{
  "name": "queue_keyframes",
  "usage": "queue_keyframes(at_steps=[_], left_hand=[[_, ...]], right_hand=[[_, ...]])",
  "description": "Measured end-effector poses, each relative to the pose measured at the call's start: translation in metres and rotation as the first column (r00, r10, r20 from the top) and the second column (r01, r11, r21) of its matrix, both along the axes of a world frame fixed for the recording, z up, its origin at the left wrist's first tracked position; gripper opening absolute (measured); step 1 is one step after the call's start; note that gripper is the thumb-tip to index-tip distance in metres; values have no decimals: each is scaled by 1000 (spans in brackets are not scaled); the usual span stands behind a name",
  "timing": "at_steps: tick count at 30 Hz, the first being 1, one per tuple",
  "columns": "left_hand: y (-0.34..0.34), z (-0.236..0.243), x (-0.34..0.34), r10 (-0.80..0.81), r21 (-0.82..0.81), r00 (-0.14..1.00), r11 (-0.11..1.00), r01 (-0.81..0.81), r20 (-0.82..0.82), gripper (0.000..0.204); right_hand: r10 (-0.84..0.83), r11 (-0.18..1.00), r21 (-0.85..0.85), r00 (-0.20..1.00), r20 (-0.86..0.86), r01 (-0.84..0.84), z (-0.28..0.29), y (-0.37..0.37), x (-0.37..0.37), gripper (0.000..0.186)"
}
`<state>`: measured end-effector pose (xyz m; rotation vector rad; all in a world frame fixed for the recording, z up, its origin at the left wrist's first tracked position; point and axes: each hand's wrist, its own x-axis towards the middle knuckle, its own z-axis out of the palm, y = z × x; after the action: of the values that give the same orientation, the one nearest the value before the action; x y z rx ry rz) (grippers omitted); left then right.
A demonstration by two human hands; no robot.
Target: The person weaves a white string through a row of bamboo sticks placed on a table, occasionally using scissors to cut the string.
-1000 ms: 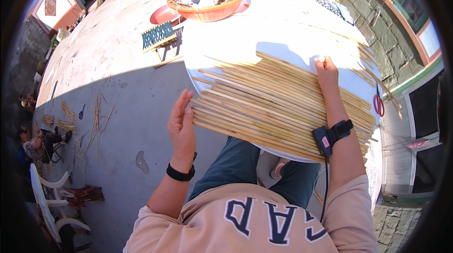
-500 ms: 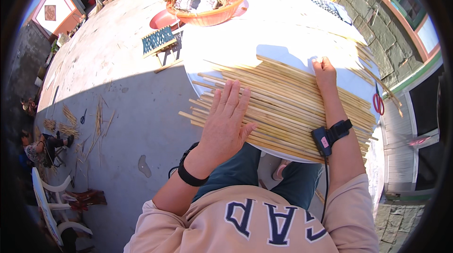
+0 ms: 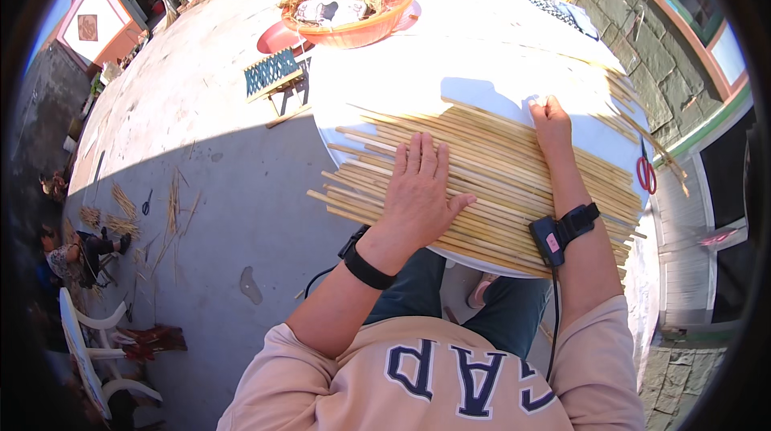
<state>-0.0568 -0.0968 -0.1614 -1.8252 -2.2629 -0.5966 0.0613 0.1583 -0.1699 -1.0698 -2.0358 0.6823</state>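
Pale yellow straw stalks (image 3: 498, 182) lie side by side in a flat layer across a white round table (image 3: 385, 81), their ends uneven on the left. My left hand (image 3: 422, 190) rests flat on the left half of the layer, palm down, fingers stretched out and thumb apart. At the far edge of the layer, my right hand (image 3: 552, 127) is closed, thumb and fingers pressed together. Whatever it pinches, if anything, is too small to make out. The right forearm crosses above the stalks' right part and hides some of them.
Red-handled scissors (image 3: 646, 174) lie at the table's right edge near loose stalks (image 3: 626, 110). Beyond the table stand an orange basin (image 3: 353, 36) and a folding stool (image 3: 273, 77). At far left are a seated person (image 3: 68, 254) and a white chair (image 3: 84, 351).
My left hand has slid to the right over the stalks, still flat. My right hand stays closed at the far edge, nearly unmoved.
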Motion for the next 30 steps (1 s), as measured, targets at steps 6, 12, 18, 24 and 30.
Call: queue_keyframes(at_steps=[6, 12, 18, 24, 30], left_hand=[[-3, 3, 0, -1, -16, 1000, 1000, 1, -9, 74], [-1, 4, 2, 3, -22, 1000, 1000, -4, -21, 74], [-3, 4, 0, 2, -18, 999, 1000, -2, -38, 75], [-4, 3, 0, -1, -7, 998, 1000, 1, -58, 74], [0, 1, 1, 7, -27, 999, 1000, -8, -41, 74]], right_hand=[[7, 1000, -22, 1000, 17, -7, 5, -8, -4, 27], [9, 989, 145, 995, 96, -23, 1, -6, 1, 26], [-44, 996, 78, 998, -54, 48, 11, -12, 1, 25], [-53, 996, 68, 987, -153, 63, 20, -20, 1, 28], [-11, 994, 106, 960, -279, 42, 18, -16, 5, 25]])
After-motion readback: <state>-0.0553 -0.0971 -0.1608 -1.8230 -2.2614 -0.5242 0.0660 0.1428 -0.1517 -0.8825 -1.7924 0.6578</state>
